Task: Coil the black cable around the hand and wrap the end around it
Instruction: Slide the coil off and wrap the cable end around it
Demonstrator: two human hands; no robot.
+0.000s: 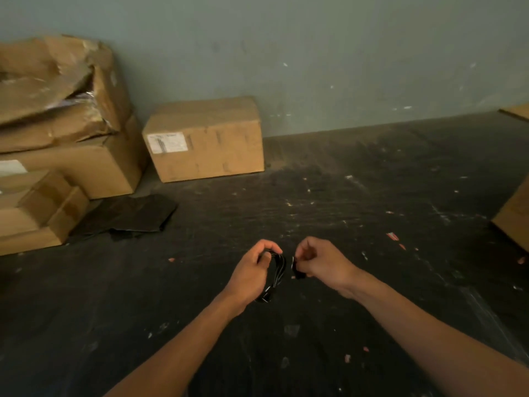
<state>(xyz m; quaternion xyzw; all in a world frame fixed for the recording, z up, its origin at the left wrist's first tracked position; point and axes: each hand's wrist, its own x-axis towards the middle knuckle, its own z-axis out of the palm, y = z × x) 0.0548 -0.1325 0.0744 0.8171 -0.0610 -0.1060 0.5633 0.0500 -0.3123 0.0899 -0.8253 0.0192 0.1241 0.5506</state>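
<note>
The black cable (276, 275) is gathered into a small bundle of loops in front of me, above the dark floor. My left hand (254, 270) is closed around the bundle, with the loops hanging down past the palm. My right hand (320, 260) is just to the right of it, fingers pinched on the cable's free end (297, 272), which shows as a short black piece below the fingertips. A small gap separates the two hands. The cable blends into the dark floor, so its exact path between the hands is hard to make out.
Several cardboard boxes (65, 156) are stacked at the left against the grey-green wall, one closed box (204, 138) beside them. Dark sheets (128, 214) lie on the floor by the stack. Another box (515, 219) juts in at the right edge. The floor (343, 196) is dark and scuffed.
</note>
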